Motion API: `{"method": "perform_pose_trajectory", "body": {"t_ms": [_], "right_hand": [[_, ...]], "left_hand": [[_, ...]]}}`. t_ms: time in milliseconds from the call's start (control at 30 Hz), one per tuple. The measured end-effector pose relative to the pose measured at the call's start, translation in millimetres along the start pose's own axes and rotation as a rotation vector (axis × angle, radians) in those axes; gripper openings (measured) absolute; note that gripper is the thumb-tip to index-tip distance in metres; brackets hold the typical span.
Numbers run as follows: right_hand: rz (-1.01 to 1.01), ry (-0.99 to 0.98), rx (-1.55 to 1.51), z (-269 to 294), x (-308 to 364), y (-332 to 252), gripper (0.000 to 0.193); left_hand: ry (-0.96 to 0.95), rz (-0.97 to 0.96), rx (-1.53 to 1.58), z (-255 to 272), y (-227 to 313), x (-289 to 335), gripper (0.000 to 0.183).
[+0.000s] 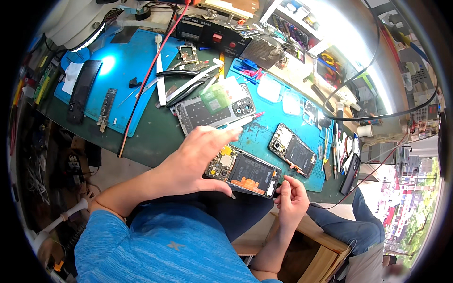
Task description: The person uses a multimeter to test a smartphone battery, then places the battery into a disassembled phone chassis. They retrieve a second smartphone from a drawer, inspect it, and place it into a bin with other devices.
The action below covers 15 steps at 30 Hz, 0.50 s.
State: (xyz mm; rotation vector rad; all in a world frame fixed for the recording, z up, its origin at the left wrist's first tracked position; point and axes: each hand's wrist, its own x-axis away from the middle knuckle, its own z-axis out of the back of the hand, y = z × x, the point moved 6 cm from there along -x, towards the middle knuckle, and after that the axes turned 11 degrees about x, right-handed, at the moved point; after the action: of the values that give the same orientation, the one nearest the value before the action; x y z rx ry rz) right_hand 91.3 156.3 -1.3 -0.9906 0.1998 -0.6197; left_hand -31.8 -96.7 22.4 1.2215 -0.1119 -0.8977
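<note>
An opened phone [245, 172], with its black battery and circuit board showing, is held over the near edge of the green bench [155, 137]. My left hand [196, 160] grips its camera end, thumb beneath and fingers stretched out above. My right hand [290, 198] pinches the other end between thumb and fingertips. Just beyond my left fingertips a white tool with a pink tip [245, 120] lies across a grey phone back frame [207, 113]; I cannot tell whether my fingers touch it.
A second opened phone [292, 152] lies on the blue mat [264, 132]. A black phone [350, 174] sits at the bench's right edge. Tweezers and pry tools [188, 82], a red cable [148, 75], a black screen [82, 89] and a black power unit [212, 34] lie further back.
</note>
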Motion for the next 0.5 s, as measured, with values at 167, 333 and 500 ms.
{"method": "perform_pose_trajectory", "body": {"t_ms": [167,333,500], "right_hand": [[0.114,0.114,0.053,-7.0,4.2,4.2,0.017],[0.168,0.132,0.072,-6.5,3.5,7.1,0.016],[0.201,0.147,0.093,-6.0,3.8,9.1,0.016]], "left_hand": [[0.422,0.039,0.134,22.0,-10.7,18.3,0.049],[0.502,-0.012,0.208,21.1,-12.8,21.5,0.024],[0.515,-0.024,0.172,17.9,-6.4,21.7,0.024]]}}
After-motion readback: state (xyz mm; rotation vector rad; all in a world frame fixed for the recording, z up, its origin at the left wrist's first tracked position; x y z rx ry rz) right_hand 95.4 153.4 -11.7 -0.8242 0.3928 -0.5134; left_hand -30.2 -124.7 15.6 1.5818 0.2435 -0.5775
